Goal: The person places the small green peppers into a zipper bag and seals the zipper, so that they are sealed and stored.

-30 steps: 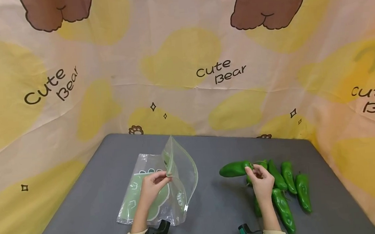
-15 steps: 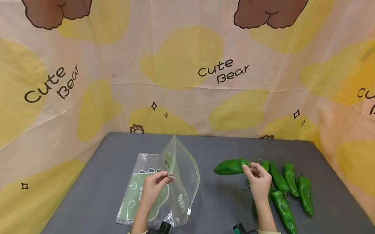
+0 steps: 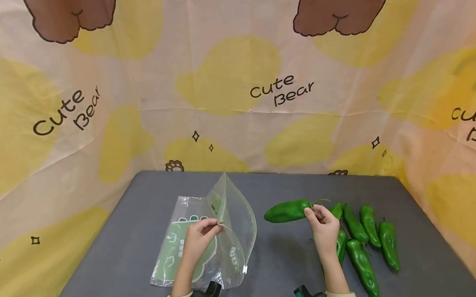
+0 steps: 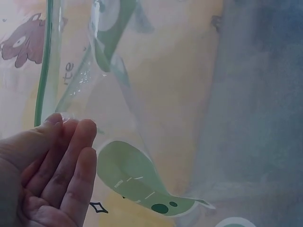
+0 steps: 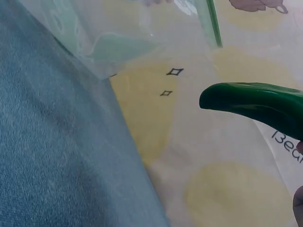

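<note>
My left hand (image 3: pixel 201 237) pinches the rim of a clear zip bag (image 3: pixel 238 232) with green print, between thumb and fingers. The bag's mouth gapes toward the right, and a white slider (image 3: pixel 245 269) sits low on its edge. In the left wrist view, the thumb and fingers of the left hand (image 4: pixel 57 165) meet at the thin plastic (image 4: pixel 109 104). By its stem end, my right hand (image 3: pixel 326 230) holds a green pepper (image 3: pixel 287 211) in the air, tip pointing left toward the bag. The right wrist view shows the pepper (image 5: pixel 255 104) apart from the bag.
Several more green peppers (image 3: pixel 361 267) lie on the grey table (image 3: pixel 281 275) to the right of and behind the right hand. A patterned cloth (image 3: pixel 224 75) stands around the table's back and sides.
My right hand has carried the pepper leftward, closer to the bag's mouth. The left hand keeps its pinch on the bag and has shifted slightly right with it.
</note>
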`<state>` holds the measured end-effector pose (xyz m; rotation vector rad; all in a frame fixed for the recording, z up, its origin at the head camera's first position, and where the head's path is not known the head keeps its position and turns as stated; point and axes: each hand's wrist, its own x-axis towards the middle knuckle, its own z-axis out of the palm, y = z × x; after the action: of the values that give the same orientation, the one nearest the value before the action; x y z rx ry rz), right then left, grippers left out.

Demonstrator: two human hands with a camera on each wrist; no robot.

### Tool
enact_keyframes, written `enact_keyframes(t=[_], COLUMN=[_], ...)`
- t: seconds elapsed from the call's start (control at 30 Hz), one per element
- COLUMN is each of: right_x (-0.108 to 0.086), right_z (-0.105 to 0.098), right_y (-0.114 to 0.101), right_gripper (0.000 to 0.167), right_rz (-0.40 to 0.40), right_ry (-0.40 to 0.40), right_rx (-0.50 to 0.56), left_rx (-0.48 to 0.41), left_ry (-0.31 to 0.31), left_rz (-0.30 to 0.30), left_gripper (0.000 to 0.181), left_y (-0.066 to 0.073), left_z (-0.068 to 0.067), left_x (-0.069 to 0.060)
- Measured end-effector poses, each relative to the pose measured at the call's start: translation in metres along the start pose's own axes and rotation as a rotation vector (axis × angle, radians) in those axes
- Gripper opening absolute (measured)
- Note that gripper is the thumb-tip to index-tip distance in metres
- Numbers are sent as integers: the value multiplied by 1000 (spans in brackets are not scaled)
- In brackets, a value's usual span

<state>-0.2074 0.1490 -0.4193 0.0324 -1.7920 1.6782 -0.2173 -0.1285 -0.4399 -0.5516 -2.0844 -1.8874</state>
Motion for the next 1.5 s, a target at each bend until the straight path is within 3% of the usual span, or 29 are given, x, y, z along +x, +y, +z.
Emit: enact_keyframes(t=[0.13, 0.3, 0.47, 0.73, 0.83, 1.13, 1.3, 1.5], right_x=[0, -3, -7, -7, -6, -11, -13, -15], right_z=[-3, -9, -7, 2, 4, 5, 10, 11], right_y=[5, 14, 11, 7, 5, 4, -10, -21], right_gripper=[10, 6, 3, 2, 9, 21, 28, 23], right_rz=[-11, 38, 59, -5, -21, -28, -51, -59], right_ry=[9, 22, 3, -65, -86, -137, -167, -212], right_rx=[30, 95, 145, 241, 255, 183, 152, 103], left_rx=[23, 50, 78, 108, 120, 113, 122, 121], left_ry=[-23, -35, -27, -16, -15, -7, 16, 22], left_rz=[-8, -28, -42, -26, -4, 56, 68, 77], left_gripper=[7, 8, 8, 7, 6, 6, 5, 6], left_y=[2, 4, 3, 3, 4, 7, 7, 4], left_z=[4, 6, 4, -1, 0, 5, 6, 6], left_x=[2, 0, 0, 4, 4, 1, 2, 2])
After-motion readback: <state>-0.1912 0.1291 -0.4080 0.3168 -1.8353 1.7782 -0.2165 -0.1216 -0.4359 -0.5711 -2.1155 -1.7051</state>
